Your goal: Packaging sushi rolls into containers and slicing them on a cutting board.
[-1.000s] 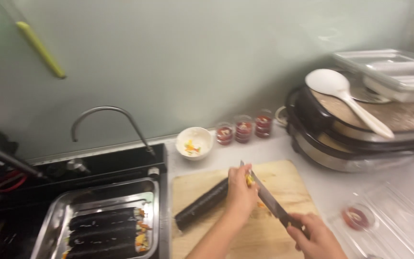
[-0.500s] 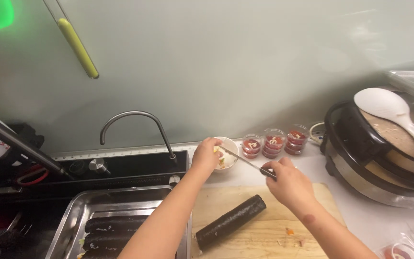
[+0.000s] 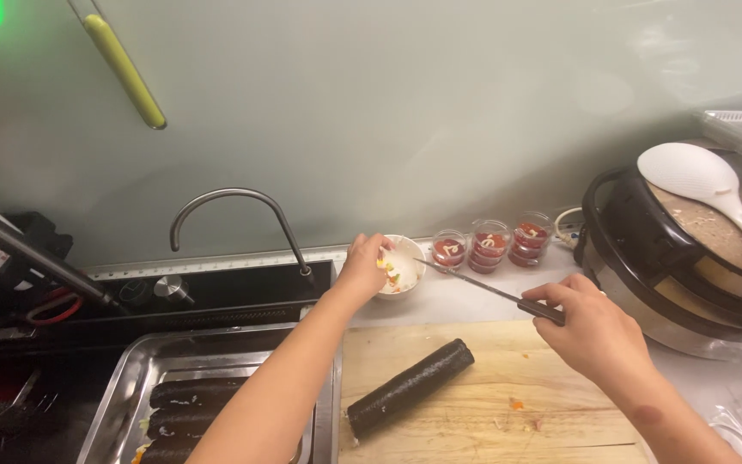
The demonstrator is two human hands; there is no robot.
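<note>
Head view: the left hand pinches filling scraps over the small white bowl, while the right hand grips the knife raised clear of the seaweed roll lying on the cutting board.

A near-black seaweed roll lies on a pale tan wooden cutting board with fine grain lines. The small bowl is white, flecked inside with yellow, orange and green bits. Three clear cups hold dark red sauce with white squiggles. The knife has a silver blade and black handle. The tray is shiny steel grey.
</note>
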